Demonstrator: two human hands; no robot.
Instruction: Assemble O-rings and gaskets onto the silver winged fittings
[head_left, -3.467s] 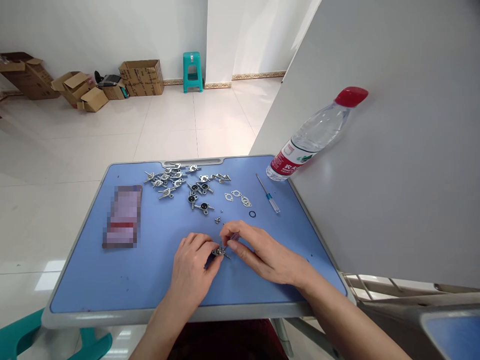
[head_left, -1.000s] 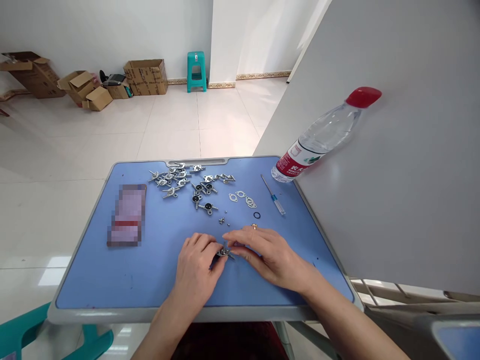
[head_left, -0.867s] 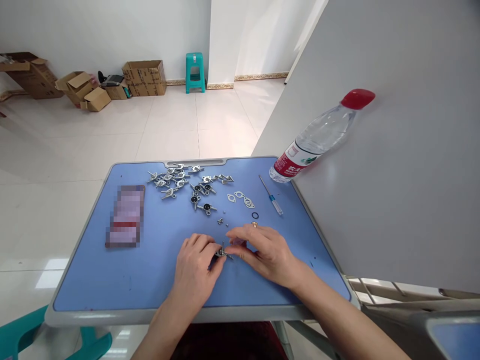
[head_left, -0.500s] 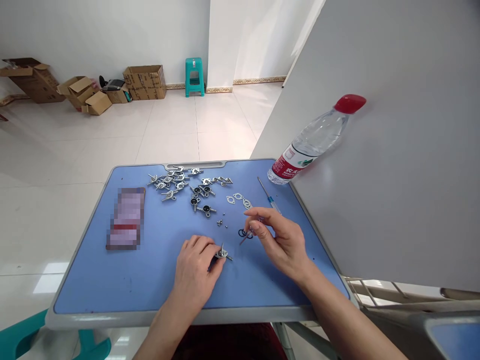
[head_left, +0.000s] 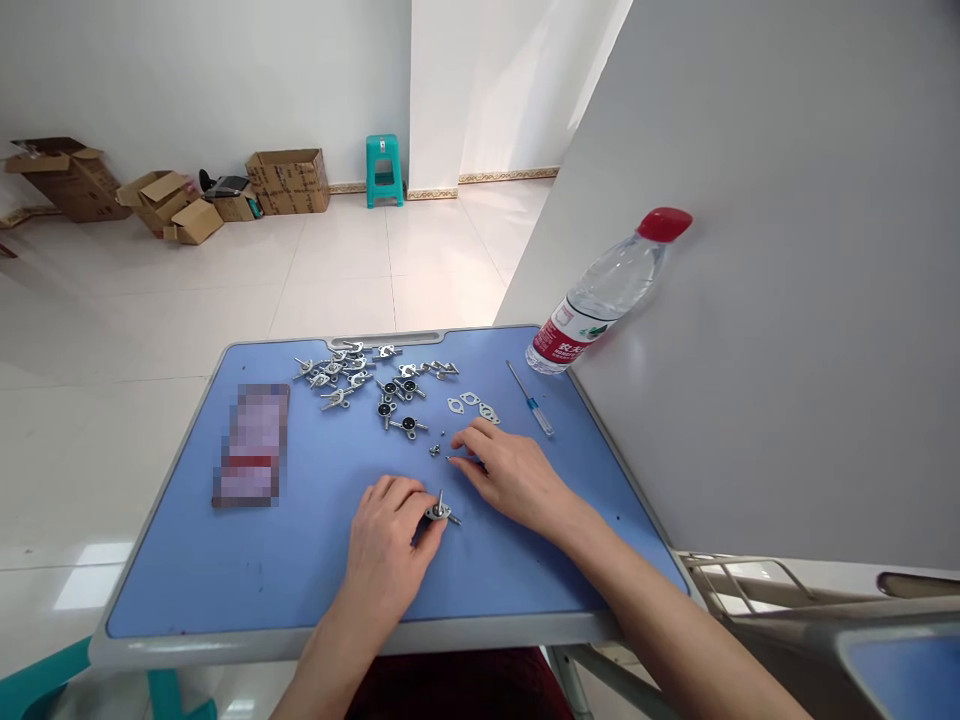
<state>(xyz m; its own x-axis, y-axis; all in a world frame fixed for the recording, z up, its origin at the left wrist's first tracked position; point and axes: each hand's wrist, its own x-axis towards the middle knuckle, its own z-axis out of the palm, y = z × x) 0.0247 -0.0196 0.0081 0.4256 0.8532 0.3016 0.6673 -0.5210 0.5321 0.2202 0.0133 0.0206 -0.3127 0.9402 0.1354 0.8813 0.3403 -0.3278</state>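
Observation:
My left hand (head_left: 390, 530) rests on the table, thumb and fingers closed on a small metal flanged fitting (head_left: 437, 511) with an upright pin and a side stem. My right hand (head_left: 514, 475) lies palm down to the right. Its thumb and index fingertips are apart beside a tiny screw (head_left: 448, 459). What is under its palm is hidden, and no screwdriver shows in it. Several small screws (head_left: 434, 451) lie in a little pile just left of these fingertips. Thin flat metal gaskets (head_left: 469, 398) sit behind the hand.
Metal fittings (head_left: 337, 372) cluster at the back of the blue table (head_left: 247, 590), some with black centres (head_left: 409, 424). A blue-and-clear screwdriver (head_left: 531, 400) lies at right, near a water bottle (head_left: 570, 335). A blurred phone-shaped object (head_left: 253, 440) is at left. A grey panel (head_left: 787, 300) borders the right side.
My right hand has moved left and turned palm down toward the screws. The clear-handled screwdriver it held and the black rings beneath are out of sight. My left hand keeps the fitting.

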